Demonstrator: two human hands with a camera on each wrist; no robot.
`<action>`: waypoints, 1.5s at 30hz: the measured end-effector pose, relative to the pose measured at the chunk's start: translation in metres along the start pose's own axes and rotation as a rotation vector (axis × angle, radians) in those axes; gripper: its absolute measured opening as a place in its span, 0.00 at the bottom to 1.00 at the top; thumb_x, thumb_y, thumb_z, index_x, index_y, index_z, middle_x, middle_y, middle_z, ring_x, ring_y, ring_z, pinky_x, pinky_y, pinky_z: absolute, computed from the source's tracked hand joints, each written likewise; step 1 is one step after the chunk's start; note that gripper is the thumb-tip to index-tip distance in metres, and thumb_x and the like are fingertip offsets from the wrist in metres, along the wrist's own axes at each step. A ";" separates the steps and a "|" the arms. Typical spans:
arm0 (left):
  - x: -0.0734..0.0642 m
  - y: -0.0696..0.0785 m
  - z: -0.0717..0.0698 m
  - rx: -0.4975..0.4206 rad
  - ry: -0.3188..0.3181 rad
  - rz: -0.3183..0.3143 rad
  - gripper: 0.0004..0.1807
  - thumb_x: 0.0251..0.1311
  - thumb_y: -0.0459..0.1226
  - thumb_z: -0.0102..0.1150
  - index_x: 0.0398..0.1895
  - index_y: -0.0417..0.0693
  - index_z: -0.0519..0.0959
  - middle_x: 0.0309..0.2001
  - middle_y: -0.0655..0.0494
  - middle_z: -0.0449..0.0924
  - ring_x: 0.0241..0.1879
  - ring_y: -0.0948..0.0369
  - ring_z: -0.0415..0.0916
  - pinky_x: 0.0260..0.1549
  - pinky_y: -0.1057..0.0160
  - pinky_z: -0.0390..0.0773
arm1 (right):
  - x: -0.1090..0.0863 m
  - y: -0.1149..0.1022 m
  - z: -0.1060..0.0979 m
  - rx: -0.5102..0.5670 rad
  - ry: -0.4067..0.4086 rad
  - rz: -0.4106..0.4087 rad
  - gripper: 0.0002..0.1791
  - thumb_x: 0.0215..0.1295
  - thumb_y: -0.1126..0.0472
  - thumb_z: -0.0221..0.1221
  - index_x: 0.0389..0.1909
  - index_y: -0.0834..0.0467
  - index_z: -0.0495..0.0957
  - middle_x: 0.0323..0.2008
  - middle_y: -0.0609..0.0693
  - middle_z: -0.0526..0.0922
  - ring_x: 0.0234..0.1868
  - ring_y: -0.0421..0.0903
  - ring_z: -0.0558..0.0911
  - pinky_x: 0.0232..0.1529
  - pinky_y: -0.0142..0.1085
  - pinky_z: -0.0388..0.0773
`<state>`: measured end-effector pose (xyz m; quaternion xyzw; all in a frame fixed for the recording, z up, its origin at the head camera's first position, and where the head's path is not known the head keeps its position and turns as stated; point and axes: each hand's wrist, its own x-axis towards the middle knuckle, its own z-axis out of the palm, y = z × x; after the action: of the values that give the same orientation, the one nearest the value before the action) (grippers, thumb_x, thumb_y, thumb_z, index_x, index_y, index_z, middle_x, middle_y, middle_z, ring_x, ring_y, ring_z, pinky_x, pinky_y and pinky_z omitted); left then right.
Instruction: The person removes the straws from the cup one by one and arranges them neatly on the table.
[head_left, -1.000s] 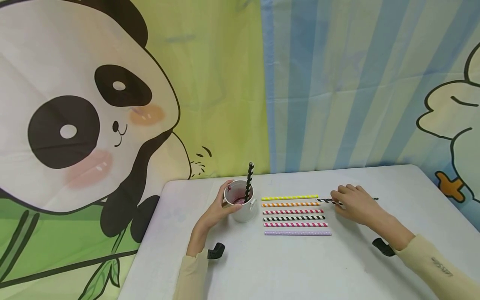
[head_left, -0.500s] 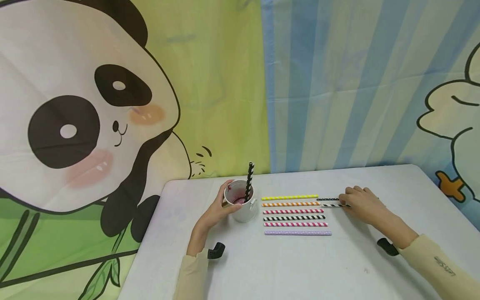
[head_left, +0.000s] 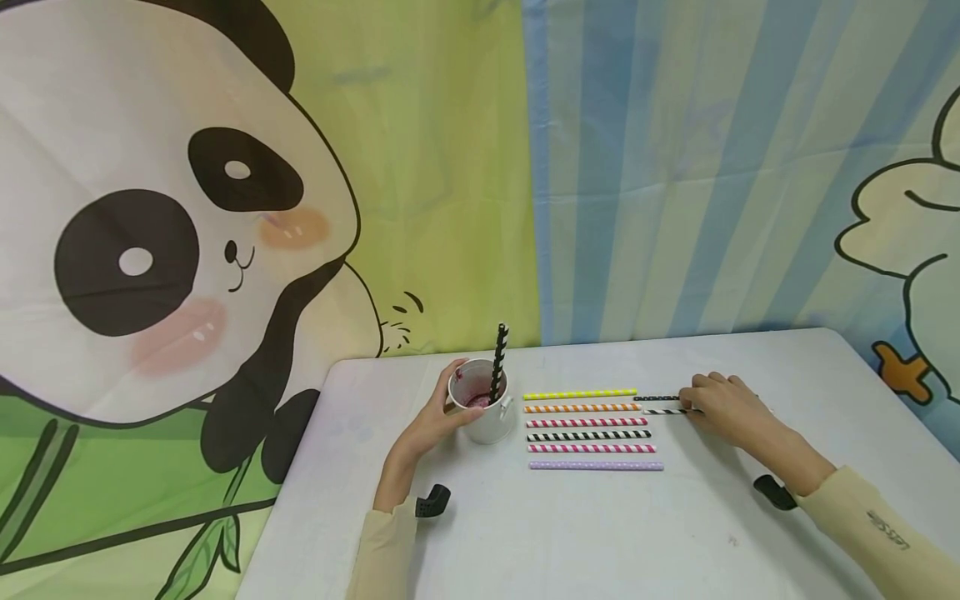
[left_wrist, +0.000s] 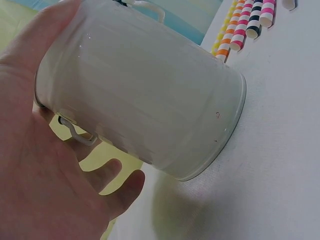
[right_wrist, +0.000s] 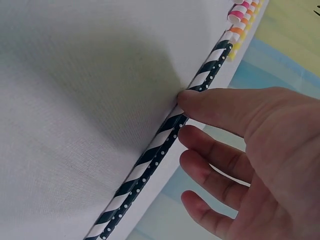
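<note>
My left hand (head_left: 429, 432) holds a small white metal bucket (head_left: 489, 430) upright on the table, thumb on the near side and fingers around the far side. A black straw with white marks (head_left: 499, 358) stands inside it, leaning on the rim. At the right, my right hand (head_left: 729, 413) pinches a black-and-white striped paper straw (right_wrist: 138, 172), thumb on its near side. Alongside lies a black straw with white dots (right_wrist: 148, 172), right by the fingertips in the right wrist view. The far ends of both are hidden behind the hand in the head view.
Between the hands lies a row of straws on the white table (head_left: 600, 533): yellow (head_left: 579, 394), orange-striped (head_left: 582, 409), red-striped (head_left: 586, 423), black-striped (head_left: 588, 435), pink-striped (head_left: 591, 449) and lilac (head_left: 596, 466). A panda-print curtain (head_left: 442, 208) hangs behind.
My right hand has moved slightly right, and the striped straw now shows apart from the dotted one, its near end shifted right and nearer me. The left hand and bucket stay put.
</note>
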<state>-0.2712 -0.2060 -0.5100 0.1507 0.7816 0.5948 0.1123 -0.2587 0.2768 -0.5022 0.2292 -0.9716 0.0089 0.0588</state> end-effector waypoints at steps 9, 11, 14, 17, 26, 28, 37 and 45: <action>0.001 0.000 0.000 -0.011 -0.002 0.012 0.50 0.62 0.38 0.67 0.79 0.67 0.46 0.76 0.50 0.53 0.77 0.42 0.50 0.73 0.36 0.50 | 0.000 -0.001 0.000 0.018 0.000 0.013 0.05 0.57 0.64 0.70 0.31 0.52 0.83 0.29 0.47 0.78 0.33 0.51 0.78 0.35 0.52 0.74; 0.001 0.000 0.000 -0.009 -0.002 0.013 0.49 0.62 0.38 0.67 0.79 0.69 0.46 0.76 0.50 0.54 0.77 0.42 0.50 0.73 0.36 0.50 | 0.000 -0.001 0.000 0.020 0.003 0.014 0.05 0.57 0.64 0.70 0.31 0.52 0.83 0.29 0.47 0.78 0.33 0.51 0.78 0.34 0.52 0.75; 0.001 0.000 0.000 -0.005 0.000 0.013 0.48 0.62 0.39 0.67 0.78 0.71 0.48 0.75 0.52 0.55 0.77 0.43 0.51 0.73 0.37 0.51 | -0.001 0.000 0.001 0.023 0.007 0.014 0.05 0.57 0.64 0.70 0.31 0.52 0.83 0.29 0.47 0.78 0.34 0.52 0.78 0.34 0.52 0.75; 0.001 0.000 0.000 0.001 0.001 0.012 0.48 0.62 0.40 0.68 0.78 0.72 0.49 0.75 0.52 0.56 0.77 0.43 0.52 0.73 0.37 0.51 | -0.002 0.001 0.001 0.021 0.012 0.011 0.06 0.57 0.64 0.71 0.31 0.52 0.83 0.29 0.47 0.79 0.34 0.52 0.78 0.33 0.52 0.75; 0.001 -0.001 0.000 0.001 0.001 0.013 0.48 0.62 0.41 0.68 0.78 0.70 0.48 0.75 0.53 0.55 0.76 0.43 0.53 0.73 0.36 0.52 | -0.003 0.001 -0.003 0.011 0.031 0.005 0.07 0.56 0.63 0.71 0.31 0.52 0.81 0.29 0.46 0.78 0.32 0.51 0.78 0.31 0.48 0.74; 0.001 -0.001 0.000 -0.004 -0.003 0.017 0.49 0.62 0.41 0.68 0.79 0.69 0.48 0.75 0.53 0.55 0.76 0.43 0.54 0.73 0.36 0.52 | -0.003 0.000 -0.004 0.012 0.032 0.001 0.08 0.56 0.63 0.71 0.31 0.52 0.79 0.28 0.46 0.77 0.31 0.50 0.77 0.30 0.48 0.74; 0.001 -0.002 0.000 0.001 -0.001 0.010 0.49 0.61 0.43 0.69 0.78 0.71 0.48 0.75 0.54 0.55 0.76 0.43 0.53 0.73 0.36 0.52 | -0.003 -0.001 -0.011 0.045 0.044 -0.016 0.10 0.57 0.62 0.70 0.35 0.55 0.78 0.29 0.46 0.76 0.29 0.48 0.74 0.28 0.43 0.71; 0.002 -0.003 -0.001 0.012 0.001 0.019 0.48 0.61 0.42 0.69 0.78 0.73 0.48 0.75 0.54 0.56 0.77 0.44 0.51 0.74 0.37 0.51 | -0.001 -0.007 -0.015 0.186 0.064 -0.033 0.08 0.60 0.63 0.66 0.37 0.55 0.76 0.32 0.46 0.78 0.30 0.42 0.73 0.30 0.40 0.73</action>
<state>-0.2733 -0.2067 -0.5127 0.1587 0.7838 0.5911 0.1054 -0.2526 0.2713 -0.4879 0.2492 -0.9603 0.1053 0.0684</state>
